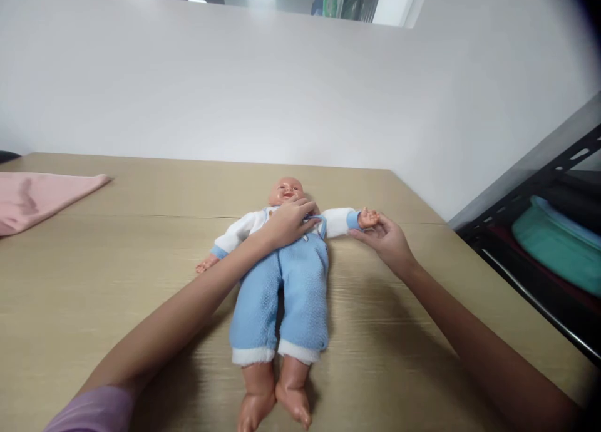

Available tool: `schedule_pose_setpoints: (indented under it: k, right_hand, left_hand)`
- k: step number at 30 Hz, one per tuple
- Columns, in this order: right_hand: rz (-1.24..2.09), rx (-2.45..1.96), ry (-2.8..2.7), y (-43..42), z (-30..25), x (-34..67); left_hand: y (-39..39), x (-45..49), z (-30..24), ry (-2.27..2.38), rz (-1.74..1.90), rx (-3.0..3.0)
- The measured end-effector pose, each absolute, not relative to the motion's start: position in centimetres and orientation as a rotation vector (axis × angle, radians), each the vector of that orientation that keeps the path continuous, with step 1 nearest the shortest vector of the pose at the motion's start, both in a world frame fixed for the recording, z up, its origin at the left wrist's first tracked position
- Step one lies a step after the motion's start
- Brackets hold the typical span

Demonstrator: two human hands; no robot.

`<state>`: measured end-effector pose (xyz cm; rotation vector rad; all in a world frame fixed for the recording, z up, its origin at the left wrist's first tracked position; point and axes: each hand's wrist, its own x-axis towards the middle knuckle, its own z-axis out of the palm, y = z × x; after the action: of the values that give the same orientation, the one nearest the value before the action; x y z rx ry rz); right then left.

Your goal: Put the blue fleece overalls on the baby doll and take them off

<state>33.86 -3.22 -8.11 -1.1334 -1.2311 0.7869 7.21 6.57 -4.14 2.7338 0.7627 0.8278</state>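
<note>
A baby doll [282,282] lies on its back in the middle of the wooden table [94,282], head away from me, feet toward me. It wears blue trousers and a white top with blue cuffs. My left hand [288,222] rests on the doll's chest, just under its chin, with the fingers curled against the top. My right hand [382,235] holds the doll's outstretched arm at the wrist, fingers closed round it beside the small hand.
A pink cloth [37,197] lies at the table's far left. A white wall [282,87] stands behind the table. On the right a dark metal shelf [539,257] holds a teal container [558,247].
</note>
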Motion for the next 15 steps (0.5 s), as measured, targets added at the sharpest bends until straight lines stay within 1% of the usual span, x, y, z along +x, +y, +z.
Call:
schedule_pose_setpoints:
  k: [3, 8, 12, 15]
  right_hand:
    - [0.759, -1.086, -1.246, -1.3, -7.1, 32.0]
    - [0.766, -1.063, -1.38, 0.9, -7.6, 28.8]
    - [0.582, -1.036, -1.617, 0.3, -8.5, 27.8]
    - [0.495, -1.004, -1.744, -1.0, -8.3, 27.7]
  left_hand:
    - [5.9, 6.9, -3.8, 0.627, 0.908, 2.663]
    - [4.6, 6.2, -3.6, 0.634, 1.089, 2.593]
    - [4.1, 5.7, -4.0, 0.544, 1.332, 2.499]
    - [4.3, 5.8, -4.1, 0.568, 1.367, 2.378]
